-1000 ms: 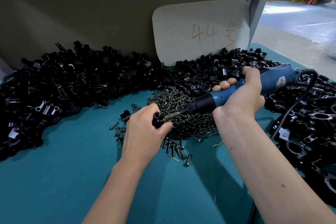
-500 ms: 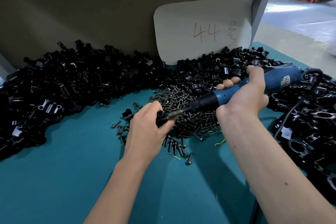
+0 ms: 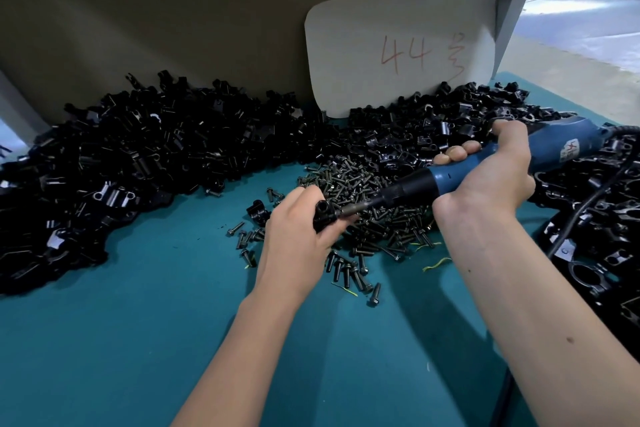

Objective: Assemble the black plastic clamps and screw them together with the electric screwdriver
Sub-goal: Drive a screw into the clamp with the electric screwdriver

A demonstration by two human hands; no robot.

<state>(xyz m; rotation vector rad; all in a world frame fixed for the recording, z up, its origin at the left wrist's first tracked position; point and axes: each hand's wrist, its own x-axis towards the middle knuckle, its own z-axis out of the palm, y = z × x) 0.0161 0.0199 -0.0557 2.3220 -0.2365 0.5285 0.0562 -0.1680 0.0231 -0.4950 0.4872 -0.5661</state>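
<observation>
Teal table [image 3: 121, 340]: clamp [image 3: 325, 216] in left hand [image 3: 298, 236].

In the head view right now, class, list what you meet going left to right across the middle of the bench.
Left pile of black clamp parts → left hand holding a clamp → electric screwdriver → right hand → right heap of clamps.

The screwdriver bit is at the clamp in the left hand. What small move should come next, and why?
Probably keep the electric screwdriver pressed in line and drive the screw home. Its bit already meets the black clamp, which the left hand grips, and the right hand holds the tool. Whether the screw is fully seated cannot be seen.
</observation>
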